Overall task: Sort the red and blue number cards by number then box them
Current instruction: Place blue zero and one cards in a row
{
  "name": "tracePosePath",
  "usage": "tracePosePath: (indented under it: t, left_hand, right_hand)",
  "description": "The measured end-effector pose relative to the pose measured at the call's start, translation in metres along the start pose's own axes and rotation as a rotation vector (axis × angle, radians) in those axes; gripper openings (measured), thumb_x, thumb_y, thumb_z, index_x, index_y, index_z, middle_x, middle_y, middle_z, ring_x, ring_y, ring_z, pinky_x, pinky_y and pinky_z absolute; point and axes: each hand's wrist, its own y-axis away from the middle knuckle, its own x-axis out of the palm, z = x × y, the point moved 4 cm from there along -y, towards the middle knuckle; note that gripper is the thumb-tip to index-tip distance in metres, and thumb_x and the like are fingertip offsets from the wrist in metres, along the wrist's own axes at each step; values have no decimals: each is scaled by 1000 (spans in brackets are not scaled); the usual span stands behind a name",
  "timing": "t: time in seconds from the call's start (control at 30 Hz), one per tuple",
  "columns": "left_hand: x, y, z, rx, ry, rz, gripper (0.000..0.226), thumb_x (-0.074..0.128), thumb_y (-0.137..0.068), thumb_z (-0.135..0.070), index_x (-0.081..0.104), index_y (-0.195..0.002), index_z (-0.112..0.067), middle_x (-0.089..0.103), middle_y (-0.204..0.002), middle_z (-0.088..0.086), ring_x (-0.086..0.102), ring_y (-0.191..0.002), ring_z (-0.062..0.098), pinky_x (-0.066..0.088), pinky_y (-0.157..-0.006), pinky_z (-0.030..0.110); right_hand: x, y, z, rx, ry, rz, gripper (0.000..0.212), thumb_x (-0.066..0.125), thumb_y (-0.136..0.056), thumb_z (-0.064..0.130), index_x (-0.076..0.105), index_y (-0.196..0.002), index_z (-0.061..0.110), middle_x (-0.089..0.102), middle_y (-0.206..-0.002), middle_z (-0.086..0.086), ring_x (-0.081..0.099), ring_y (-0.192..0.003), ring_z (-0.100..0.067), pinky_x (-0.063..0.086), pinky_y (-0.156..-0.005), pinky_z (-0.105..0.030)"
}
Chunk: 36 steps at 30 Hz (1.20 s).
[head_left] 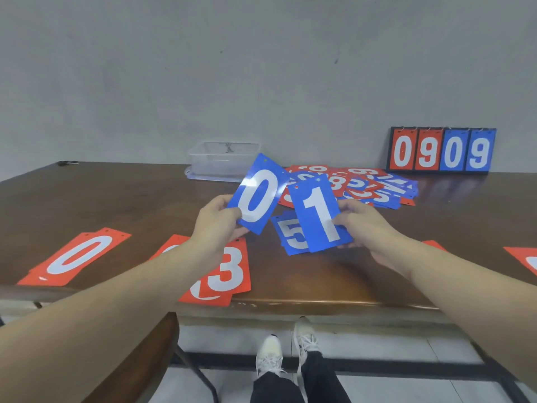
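My left hand (216, 221) pinches a blue 0 card (257, 193) by its lower corner, lifted above the table. My right hand (364, 225) grips a blue 1 card (318, 213), with a blue 5 card (290, 237) behind it; whether the 5 is held or lies on the table I cannot tell. A mixed heap of red and blue cards (357, 184) lies behind the hands. Along the near edge lie a red 0 pile (78, 257), a red 3 pile (226, 274) and a red card (167, 248) partly hidden by my left arm. A clear plastic box (223, 159) stands at the back.
A scoreboard stand (441, 151) reading 0909 stands at the back right by the wall. More red cards (526, 260) lie at the right edge. The brown table (116, 199) ends just in front of me, with a chair (139, 359) and my feet below.
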Motion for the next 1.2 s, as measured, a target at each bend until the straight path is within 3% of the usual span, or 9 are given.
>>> tracePosePath:
  t: [0.2,0.4,0.53,0.63,0.77,0.87,0.97,1.03,1.2]
  left_hand:
    - [-19,-8,2,-45,-18,-51,8,51,-103,-15,59,-102,-16,72,-99,2,75,-80,13,61,-64,26]
    - [-45,-20,2,7,-112,-122,11,54,-103,-10,52,-108,-20,65,-102,-5,69,-78,3,59,-65,26]
    - [-68,-30,-4,53,-165,-123,33,55,-99,0,45,-124,-20,64,-107,-2,70,-88,9,60,-62,26]
    - [-88,-41,-8,60,-220,-92,46,51,-97,5,43,-132,-24,65,-111,3,70,-98,17,62,-74,35]
    - [-123,-65,-13,63,-345,-118,46,43,-95,6,56,-130,-21,65,-118,1,70,-100,18,61,-78,35]
    - [-155,-83,-18,60,-486,-186,51,41,-93,4,61,-131,-24,63,-122,-1,66,-96,18,57,-80,32]
    - [-186,-99,-18,23,-583,-257,56,38,-92,6,61,-135,-21,61,-106,-4,61,-90,21,55,-87,38]
    - [-201,-107,-17,11,-665,-271,55,38,-93,6,59,-137,-20,57,-103,-3,58,-80,18,53,-75,33]
    - [-228,-125,-9,23,-918,-259,58,37,-92,7,56,-141,-16,54,-130,5,52,-65,14,40,-47,21]
  right_hand:
    - [4,-2,2,1,96,-29,21,51,-105,32,59,-120,21,62,-114,0,61,-86,-14,49,-63,-26]
    - [30,-14,11,-38,58,21,10,61,-99,17,58,-108,17,67,-115,-5,64,-89,-14,47,-61,-25]
    - [56,-26,22,-31,38,92,46,69,-92,4,43,-124,25,67,-115,-12,70,-95,-25,60,-71,-36]
    - [83,-34,37,-74,44,187,89,68,-91,-3,22,-150,44,66,-110,-15,69,-84,-25,57,-62,-32]
    - [121,-44,60,-145,150,212,53,64,-96,5,53,-143,28,63,-101,-5,69,-83,-19,62,-72,-33]
    - [154,-53,73,-170,149,258,39,61,-99,10,63,-137,22,64,-109,0,64,-78,-11,54,-61,-20]
    - [189,-63,88,-235,118,244,31,55,-103,16,68,-131,21,64,-119,0,57,-74,-7,44,-51,-11]
    - [215,-71,98,-260,97,248,29,52,-104,18,71,-126,19,66,-119,1,56,-71,-7,48,-57,-16]
    - [276,-83,114,-303,185,329,31,55,-98,10,72,-123,17,68,-99,2,62,-63,-9,49,-57,-17]
